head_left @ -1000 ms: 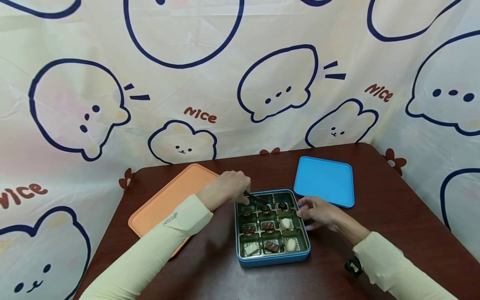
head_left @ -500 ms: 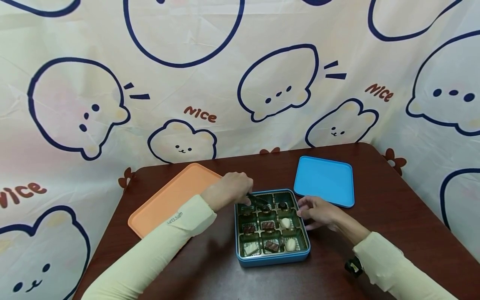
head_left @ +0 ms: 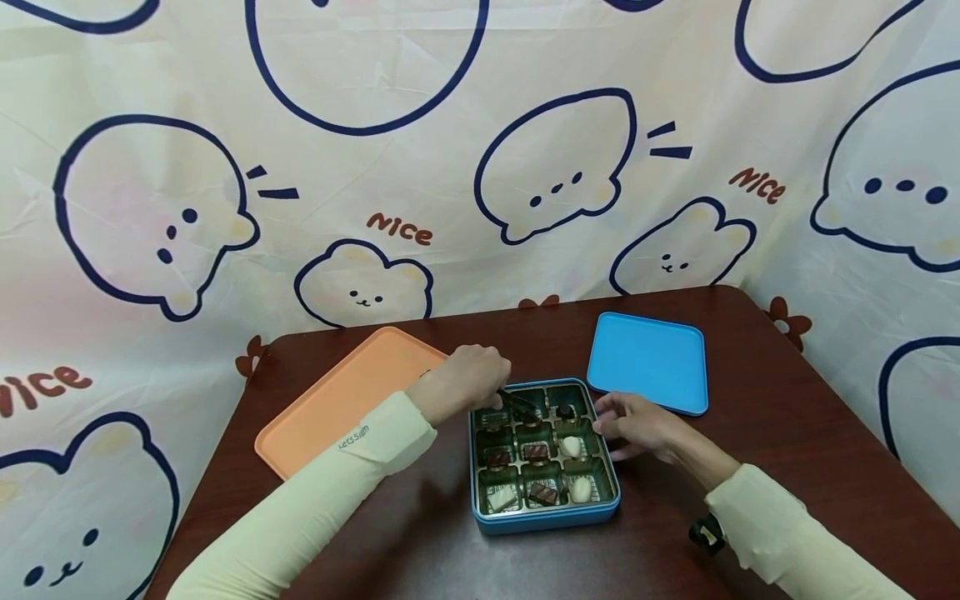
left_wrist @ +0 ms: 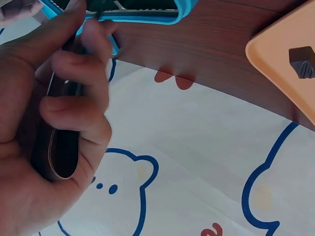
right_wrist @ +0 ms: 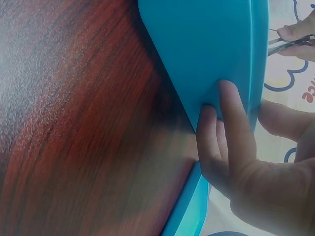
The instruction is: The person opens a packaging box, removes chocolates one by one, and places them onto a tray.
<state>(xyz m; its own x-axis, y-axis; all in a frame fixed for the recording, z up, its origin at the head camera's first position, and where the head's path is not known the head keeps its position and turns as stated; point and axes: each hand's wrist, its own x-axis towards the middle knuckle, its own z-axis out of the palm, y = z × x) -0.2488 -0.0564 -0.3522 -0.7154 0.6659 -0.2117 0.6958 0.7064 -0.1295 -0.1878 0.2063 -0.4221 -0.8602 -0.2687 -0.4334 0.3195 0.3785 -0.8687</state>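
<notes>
My left hand [head_left: 468,382] grips black tongs [left_wrist: 66,147], the fingers curled round the bent end in the left wrist view. Their tips reach down into the top middle compartment of a blue box [head_left: 551,523] with a gold divided insert. Dark chocolates [head_left: 535,452], white ones [head_left: 572,447] and a round dark one [head_left: 566,412] at the top right lie in the compartments. Whether the tips pinch a chocolate I cannot tell. My right hand [head_left: 637,425] rests its fingers against the box's right wall; in the right wrist view another digit lies right at the rim.
An orange tray [head_left: 330,400] lies slantwise to the left, partly under the left forearm. On it the left wrist view shows one dark ridged chocolate [left_wrist: 302,62]. Behind the box on the right lies a blue lid [head_left: 648,358]. A printed cloth [head_left: 420,192] hangs behind the table.
The left hand has edged slightly to the right, its tongs staying in the top middle compartment. The right hand and the box have kept still.
</notes>
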